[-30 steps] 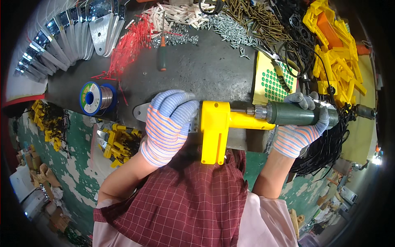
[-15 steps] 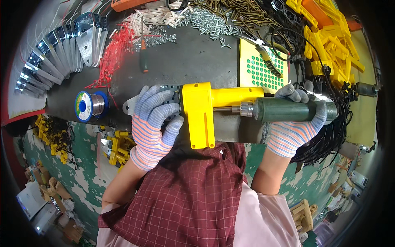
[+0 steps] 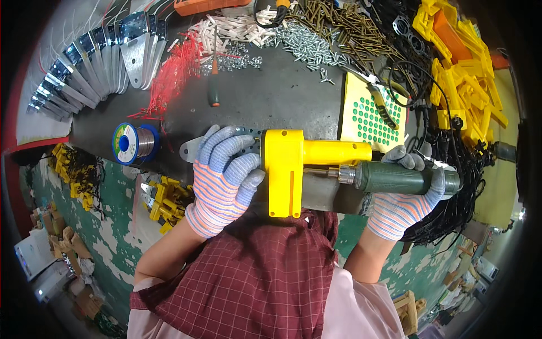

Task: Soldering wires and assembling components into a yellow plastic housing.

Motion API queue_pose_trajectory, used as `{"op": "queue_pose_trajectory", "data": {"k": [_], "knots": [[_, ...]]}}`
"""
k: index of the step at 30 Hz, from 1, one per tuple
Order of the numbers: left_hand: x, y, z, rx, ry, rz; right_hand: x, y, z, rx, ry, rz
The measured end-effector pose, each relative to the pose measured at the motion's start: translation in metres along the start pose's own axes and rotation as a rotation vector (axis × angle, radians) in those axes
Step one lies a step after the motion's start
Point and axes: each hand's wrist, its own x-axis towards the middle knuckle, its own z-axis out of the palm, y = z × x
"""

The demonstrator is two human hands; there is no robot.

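My left hand (image 3: 226, 178), in a striped knit glove, is closed around a flat silver metal plate (image 3: 193, 149) joined to a yellow plastic housing (image 3: 285, 175). The plate's rounded end sticks out left of the fingers. A yellow handle-like arm extends rightward from the housing. My right hand (image 3: 409, 198), gloved alike, grips a dark green electric screwdriver (image 3: 392, 178) held nearly level, its rear tilted slightly toward me. Its bit (image 3: 322, 172) points left and meets the housing's right side; the exact contact point is hard to make out.
A solder spool (image 3: 135, 144) stands left, before a row of metal plates (image 3: 84, 68). Beyond lie a hand screwdriver (image 3: 213, 87), red wires (image 3: 175, 76), silver screws (image 3: 310, 45) and brass-coloured screws (image 3: 350, 25). At right are a green-dotted sheet (image 3: 370, 116), cutters (image 3: 384, 107) and yellow housings (image 3: 463, 79).
The whole view has shifted, so the bench appears farther right. My hands, with the housing and electric screwdriver, sit slightly nearer my body, and the screwdriver's rear has dipped toward me.
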Motion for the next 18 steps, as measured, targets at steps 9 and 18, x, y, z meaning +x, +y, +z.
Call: {"op": "queue_pose_trajectory", "data": {"k": [9,18], "knots": [[-0.001,-0.002,0.002,-0.004,-0.020,0.023,0.004,0.008,0.006,0.180,-0.071,0.071],[-0.001,-0.001,0.004,0.004,-0.024,0.024,0.003,0.003,0.001,0.149,-0.057,0.002]]}}
